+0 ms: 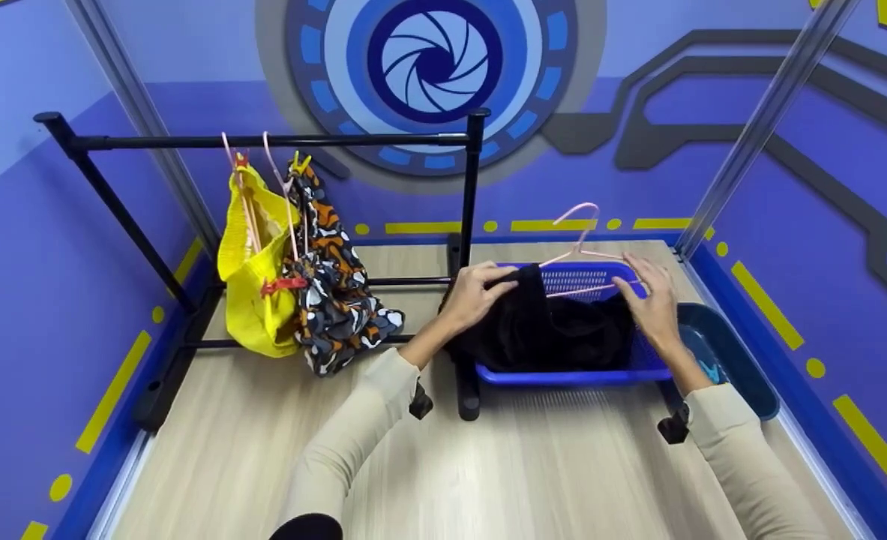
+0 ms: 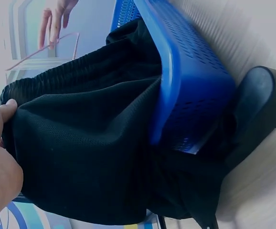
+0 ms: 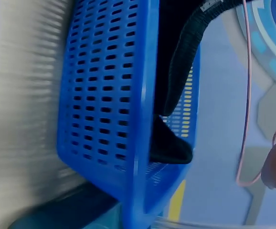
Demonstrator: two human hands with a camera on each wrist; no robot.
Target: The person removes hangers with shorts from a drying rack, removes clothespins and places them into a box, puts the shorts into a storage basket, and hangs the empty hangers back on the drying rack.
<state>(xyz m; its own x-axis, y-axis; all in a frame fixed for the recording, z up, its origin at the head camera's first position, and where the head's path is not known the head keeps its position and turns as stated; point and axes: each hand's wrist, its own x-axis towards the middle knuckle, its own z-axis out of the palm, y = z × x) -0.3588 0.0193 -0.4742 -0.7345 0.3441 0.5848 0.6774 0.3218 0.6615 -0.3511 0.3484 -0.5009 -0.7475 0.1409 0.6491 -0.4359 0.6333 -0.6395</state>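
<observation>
Black elastic-waist pants (image 1: 585, 341) lie bunched over the blue perforated basket (image 1: 563, 377), part of them lifted above its rim. My left hand (image 1: 474, 298) pinches the gathered waistband at the left end, as the left wrist view shows the pants (image 2: 85, 148) spread from thumb to basket. A pink wire hanger (image 1: 579, 238) stands above the basket with its hook up. My right hand (image 1: 653, 304) holds this hanger by its right corner, with the thumb near the lower bar. The hanger's left end goes behind the waistband, where the cloth hides it.
A black clothes rack (image 1: 293, 140) stands at the left and behind the basket. Yellow shorts (image 1: 256, 262) and a camouflage-patterned garment (image 1: 338, 292) hang on it from pink hangers with clips. Right of the basket sits a dark teal tray (image 1: 735, 360) holding a light-blue clip (image 1: 709, 370).
</observation>
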